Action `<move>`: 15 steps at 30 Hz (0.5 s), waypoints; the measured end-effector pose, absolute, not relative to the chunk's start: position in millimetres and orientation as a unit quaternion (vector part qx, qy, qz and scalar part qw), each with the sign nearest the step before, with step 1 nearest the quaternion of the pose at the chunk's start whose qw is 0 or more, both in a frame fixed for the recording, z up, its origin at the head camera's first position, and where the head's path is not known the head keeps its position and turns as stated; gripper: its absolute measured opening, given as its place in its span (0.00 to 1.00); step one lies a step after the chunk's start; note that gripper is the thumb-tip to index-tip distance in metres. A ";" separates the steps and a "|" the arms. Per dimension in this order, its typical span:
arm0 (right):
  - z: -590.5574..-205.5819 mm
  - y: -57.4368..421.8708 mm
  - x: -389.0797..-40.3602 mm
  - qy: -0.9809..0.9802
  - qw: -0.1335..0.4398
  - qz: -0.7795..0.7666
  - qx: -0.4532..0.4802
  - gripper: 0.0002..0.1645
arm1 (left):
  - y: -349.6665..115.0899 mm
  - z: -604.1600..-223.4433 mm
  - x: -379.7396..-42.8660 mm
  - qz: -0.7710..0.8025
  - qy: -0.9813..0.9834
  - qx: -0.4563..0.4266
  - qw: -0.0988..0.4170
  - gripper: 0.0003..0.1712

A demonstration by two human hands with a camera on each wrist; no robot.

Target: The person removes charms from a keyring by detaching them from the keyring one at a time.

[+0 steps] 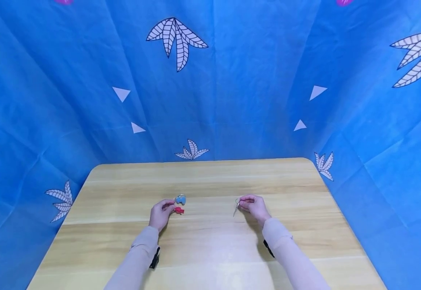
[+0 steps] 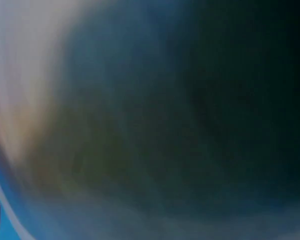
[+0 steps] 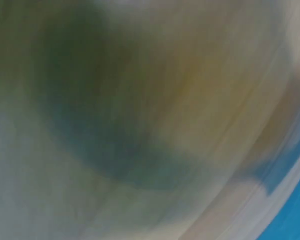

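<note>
In the head view my left hand [image 1: 160,214] pinches a keychain at its fingertips, left of the table's middle. From it a blue charm [image 1: 181,199] with gold-coloured metal and a small red charm [image 1: 179,210] stick out to the right, close over the wood. To the right, my right hand [image 1: 255,207] pinches a small metal ring with a slim silver key [image 1: 236,209] pointing down toward the tabletop. A gap of bare wood separates the two hands. Both wrist views are dark and blurred, with neither held thing discernible.
The light wooden table [image 1: 210,173] has rounded far corners. Blue cloth [image 1: 254,80] printed with white leaves and triangles hangs behind it and along both sides. Black straps [image 1: 154,258] show under the sleeves at the wrists.
</note>
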State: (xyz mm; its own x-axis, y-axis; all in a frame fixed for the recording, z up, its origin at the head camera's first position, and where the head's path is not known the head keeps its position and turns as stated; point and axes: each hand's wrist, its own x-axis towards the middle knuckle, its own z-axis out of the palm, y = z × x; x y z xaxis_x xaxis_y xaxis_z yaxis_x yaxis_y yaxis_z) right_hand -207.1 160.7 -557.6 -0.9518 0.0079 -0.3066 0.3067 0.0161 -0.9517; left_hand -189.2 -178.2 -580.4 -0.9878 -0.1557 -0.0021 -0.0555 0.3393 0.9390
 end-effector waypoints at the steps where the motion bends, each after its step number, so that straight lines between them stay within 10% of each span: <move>1: -559.1 162.1 -209.2 0.706 0.112 -0.691 0.110 0.15 | -180.9 -581.4 -189.6 -0.571 -0.817 0.072 0.044 0.10; 15: -573.4 166.9 -230.3 0.735 0.094 -0.662 0.113 0.14 | -184.7 -585.9 -194.9 -0.595 -0.802 0.062 0.005 0.20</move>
